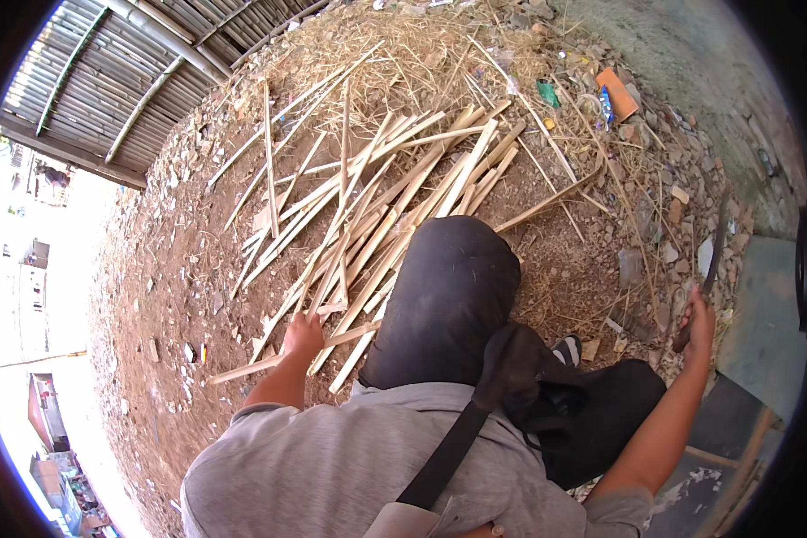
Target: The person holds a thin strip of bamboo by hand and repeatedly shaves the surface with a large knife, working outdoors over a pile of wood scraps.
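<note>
My left hand point(303, 334) is closed at the near end of the pile, its fingers around a pale split bamboo strip point(339, 338). Beyond it, several more bamboo strips point(368, 238) lie crossed over one another on the ground in front of my bent knee. Out to the right, my right hand point(696, 323) grips a machete point(716, 247) by its handle. Its long dark blade points away from me, apart from the strips. Part of the pile is hidden behind my knee.
Dry straw point(403, 58) and rubble cover the far ground. An orange brick-like piece point(617, 94) and a green scrap point(548, 92) lie at the far right, near a grey wall point(690, 54). A bamboo slatted structure point(108, 81) stands at the far left. Grey panels point(762, 323) border the right.
</note>
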`<state>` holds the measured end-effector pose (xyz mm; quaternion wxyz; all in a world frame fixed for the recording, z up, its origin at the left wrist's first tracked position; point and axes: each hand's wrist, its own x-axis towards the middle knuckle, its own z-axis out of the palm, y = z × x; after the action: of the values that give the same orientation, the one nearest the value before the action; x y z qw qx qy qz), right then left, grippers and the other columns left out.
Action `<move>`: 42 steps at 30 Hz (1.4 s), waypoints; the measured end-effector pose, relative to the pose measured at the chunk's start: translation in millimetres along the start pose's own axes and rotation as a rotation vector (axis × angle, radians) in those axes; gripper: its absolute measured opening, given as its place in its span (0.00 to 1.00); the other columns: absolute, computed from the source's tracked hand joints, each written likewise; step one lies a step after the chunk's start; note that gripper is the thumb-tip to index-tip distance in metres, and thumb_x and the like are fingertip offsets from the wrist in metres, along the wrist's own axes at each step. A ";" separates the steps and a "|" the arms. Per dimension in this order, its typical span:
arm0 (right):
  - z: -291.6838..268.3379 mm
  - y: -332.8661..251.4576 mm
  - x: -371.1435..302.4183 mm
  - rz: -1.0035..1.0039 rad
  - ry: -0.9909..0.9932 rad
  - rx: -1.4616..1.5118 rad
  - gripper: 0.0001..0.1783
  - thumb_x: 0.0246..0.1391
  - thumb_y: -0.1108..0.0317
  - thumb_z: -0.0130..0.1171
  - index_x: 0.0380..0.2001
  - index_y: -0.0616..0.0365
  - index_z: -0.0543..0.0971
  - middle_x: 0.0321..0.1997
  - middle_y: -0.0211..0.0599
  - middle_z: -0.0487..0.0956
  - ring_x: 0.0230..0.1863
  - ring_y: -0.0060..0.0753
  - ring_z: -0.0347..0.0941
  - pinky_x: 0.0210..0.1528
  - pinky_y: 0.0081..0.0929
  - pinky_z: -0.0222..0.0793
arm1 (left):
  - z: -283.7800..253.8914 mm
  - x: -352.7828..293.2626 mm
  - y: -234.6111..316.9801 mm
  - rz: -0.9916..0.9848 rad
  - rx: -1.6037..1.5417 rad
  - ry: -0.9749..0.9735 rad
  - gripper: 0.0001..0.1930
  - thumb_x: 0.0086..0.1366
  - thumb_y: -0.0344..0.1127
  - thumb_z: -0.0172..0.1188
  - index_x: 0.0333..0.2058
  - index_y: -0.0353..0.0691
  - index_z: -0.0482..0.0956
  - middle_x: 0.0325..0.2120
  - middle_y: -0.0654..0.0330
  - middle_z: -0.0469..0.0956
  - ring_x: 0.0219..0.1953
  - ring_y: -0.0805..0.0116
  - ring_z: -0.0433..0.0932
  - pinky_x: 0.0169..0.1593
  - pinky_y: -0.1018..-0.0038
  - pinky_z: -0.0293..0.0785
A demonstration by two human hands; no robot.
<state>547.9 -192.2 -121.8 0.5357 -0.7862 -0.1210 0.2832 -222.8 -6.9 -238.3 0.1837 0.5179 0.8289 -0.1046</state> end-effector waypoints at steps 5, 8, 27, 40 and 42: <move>-3.6 -0.9 -5.2 0.002 0.002 0.058 0.17 0.61 0.51 0.64 0.29 0.49 0.72 0.18 0.22 0.68 0.16 0.18 0.63 0.19 0.20 0.59 | -20.2 -18.1 -34.6 -0.020 0.075 -0.066 0.36 0.66 0.66 0.50 0.49 0.35 0.80 0.47 0.38 0.81 0.54 0.41 0.78 0.59 0.51 0.71; -9.3 1.5 -7.3 0.000 0.001 0.065 0.18 0.62 0.49 0.62 0.29 0.49 0.71 0.18 0.21 0.67 0.16 0.18 0.62 0.20 0.21 0.59 | -51.7 -23.6 -33.1 -0.053 0.080 -0.109 0.35 0.67 0.67 0.48 0.48 0.37 0.81 0.48 0.42 0.81 0.52 0.42 0.79 0.58 0.52 0.72; -6.3 1.1 -1.9 0.020 -0.045 0.074 0.19 0.61 0.47 0.63 0.28 0.47 0.72 0.19 0.20 0.67 0.17 0.17 0.61 0.20 0.20 0.56 | 6.0 -43.3 -177.6 -0.119 -0.146 0.034 0.43 0.71 0.70 0.35 0.46 0.31 0.82 0.50 0.33 0.77 0.57 0.35 0.73 0.61 0.51 0.66; -0.6 -5.7 -10.7 0.043 0.011 0.035 0.20 0.61 0.46 0.63 0.28 0.48 0.72 0.18 0.21 0.67 0.18 0.18 0.63 0.21 0.20 0.58 | 18.3 42.2 -177.4 -0.230 0.119 0.034 0.42 0.75 0.64 0.23 0.52 0.34 0.80 0.49 0.35 0.79 0.55 0.38 0.76 0.59 0.50 0.71; -3.4 -2.4 -8.3 0.040 -0.005 0.022 0.21 0.60 0.43 0.63 0.27 0.45 0.71 0.18 0.18 0.65 0.17 0.16 0.61 0.22 0.18 0.58 | 15.5 37.8 -174.5 -0.169 0.108 0.053 0.42 0.76 0.63 0.23 0.53 0.33 0.79 0.49 0.34 0.79 0.54 0.37 0.77 0.58 0.50 0.72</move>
<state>543.4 -198.0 -116.1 0.5384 -0.7817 -0.1034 0.2974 -391.3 -58.6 -271.0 0.1244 0.4579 0.8673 -0.1504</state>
